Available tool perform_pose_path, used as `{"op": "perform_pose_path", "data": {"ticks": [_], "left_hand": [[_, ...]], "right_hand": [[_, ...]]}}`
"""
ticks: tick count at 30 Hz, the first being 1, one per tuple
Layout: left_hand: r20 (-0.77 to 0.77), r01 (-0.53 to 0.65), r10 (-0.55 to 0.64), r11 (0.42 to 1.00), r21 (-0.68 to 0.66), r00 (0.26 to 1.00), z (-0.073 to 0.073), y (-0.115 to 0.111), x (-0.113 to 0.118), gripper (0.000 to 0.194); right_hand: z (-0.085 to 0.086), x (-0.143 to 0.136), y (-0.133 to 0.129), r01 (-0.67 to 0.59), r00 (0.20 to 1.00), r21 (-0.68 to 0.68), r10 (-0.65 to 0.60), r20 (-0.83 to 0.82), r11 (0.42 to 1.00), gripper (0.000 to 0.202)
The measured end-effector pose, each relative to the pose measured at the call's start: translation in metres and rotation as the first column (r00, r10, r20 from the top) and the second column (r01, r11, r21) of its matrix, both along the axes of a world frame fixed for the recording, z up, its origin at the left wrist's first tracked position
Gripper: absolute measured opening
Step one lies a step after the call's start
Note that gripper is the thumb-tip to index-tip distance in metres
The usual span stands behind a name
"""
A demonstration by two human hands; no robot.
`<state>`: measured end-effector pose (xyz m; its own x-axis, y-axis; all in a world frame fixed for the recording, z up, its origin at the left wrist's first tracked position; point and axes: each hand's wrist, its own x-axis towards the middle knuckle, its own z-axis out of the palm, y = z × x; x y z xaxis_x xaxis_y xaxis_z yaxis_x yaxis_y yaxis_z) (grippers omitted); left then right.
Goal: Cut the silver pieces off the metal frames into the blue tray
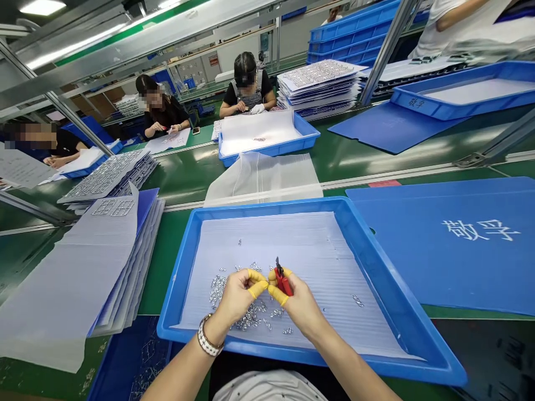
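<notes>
Above the lined blue tray (376, 278), my left hand (234, 295) and my right hand (303, 303) meet fingertip to fingertip, with yellow finger covers on the thumbs and several fingers. My left thumb and fingertip pinch a tiny metal part, mostly hidden at the point where both hands touch. Red-handled cutting nippers (284, 283) rest in my right hand, their dark jaws pointing up and away from the pinch. Under and beside my left hand lies a loose pile of small shiny metal parts (249, 320) on the white liner sheet (309, 239).
A small cluster of metal parts (358, 301) lies toward the tray's right side. Stacked sheets (121, 267) stand at left, a blue board (409, 245) at right. Behind the tray lies a translucent sheet (267, 178). Co-workers sit across the green bench, and a metal post (387, 53) rises there.
</notes>
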<state>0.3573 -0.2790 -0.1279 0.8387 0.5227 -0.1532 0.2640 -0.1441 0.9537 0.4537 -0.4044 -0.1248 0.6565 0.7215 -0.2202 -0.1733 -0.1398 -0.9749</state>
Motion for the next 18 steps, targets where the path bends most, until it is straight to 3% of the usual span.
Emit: {"op": "perform_pose_path", "data": {"ticks": [4, 7, 9, 11, 13, 18], "left_hand": [[-0.038, 0.05, -0.046, 0.993, 0.105, 0.998, 0.001, 0.002, 0.0, 0.028], [-0.096, 0.119, -0.099, 0.963, 0.24, 0.991, 0.005, 0.011, -0.003, 0.022], [-0.152, 0.18, -0.134, 0.921, 0.345, 0.979, 0.007, 0.018, -0.005, 0.015], [-0.218, 0.258, -0.177, 0.866, 0.429, 0.96, 0.007, 0.023, -0.007, 0.014], [-0.283, 0.35, -0.236, 0.804, 0.481, 0.93, 0.003, 0.022, -0.005, 0.015], [-0.397, 0.527, -0.353, 0.657, 0.539, 0.847, -0.009, 0.002, 0.01, 0.009]], "right_hand": [[-0.001, 0.001, 0.0, -0.012, 1.0, -0.007, 0.012, -0.001, 1.0, 0.025], [-0.001, 0.01, -0.008, -0.079, 0.985, -0.128, 0.097, 0.14, 0.989, 0.019], [0.0, 0.02, -0.017, -0.114, 0.918, -0.329, 0.226, 0.326, 0.937, 0.014], [0.001, 0.033, -0.027, -0.104, 0.792, -0.563, 0.41, 0.451, 0.82, 0.012], [0.0, 0.045, -0.036, -0.103, 0.749, -0.648, 0.488, 0.448, 0.754, 0.013], [-0.001, 0.068, -0.046, -0.111, 0.722, -0.731, 0.56, 0.406, 0.673, 0.01]]}}
